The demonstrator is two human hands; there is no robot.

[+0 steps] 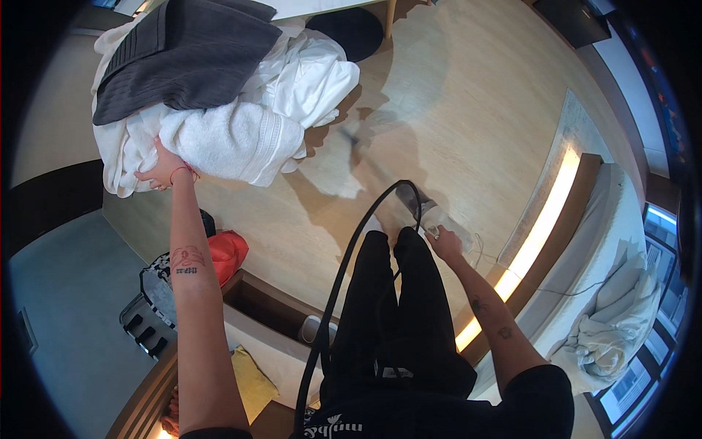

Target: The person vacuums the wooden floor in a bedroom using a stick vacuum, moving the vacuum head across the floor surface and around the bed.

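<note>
A big heap of white towels and cloths [236, 140] fills the upper left, with a dark grey ribbed towel [186, 60] lying on top. My left hand [164, 167], arm stretched out, grips the white cloth at the heap's lower edge; some fingertips are hidden. Low by my right leg, my right hand [445, 241] is closed around a small pale part of a translucent, tube-like object [436, 217], perhaps a vacuum cleaner; its exact kind is unclear. A black cable or strap [351, 249] loops down in front of my body.
A bed with rumpled white bedding [609, 324] stands at the right, lit by a light strip [515, 274]. A red bag [226, 255] and a brown open compartment [269, 307] lie at lower left. A yellow cloth [252, 384] is near my left arm. Thin cord crosses the bed frame.
</note>
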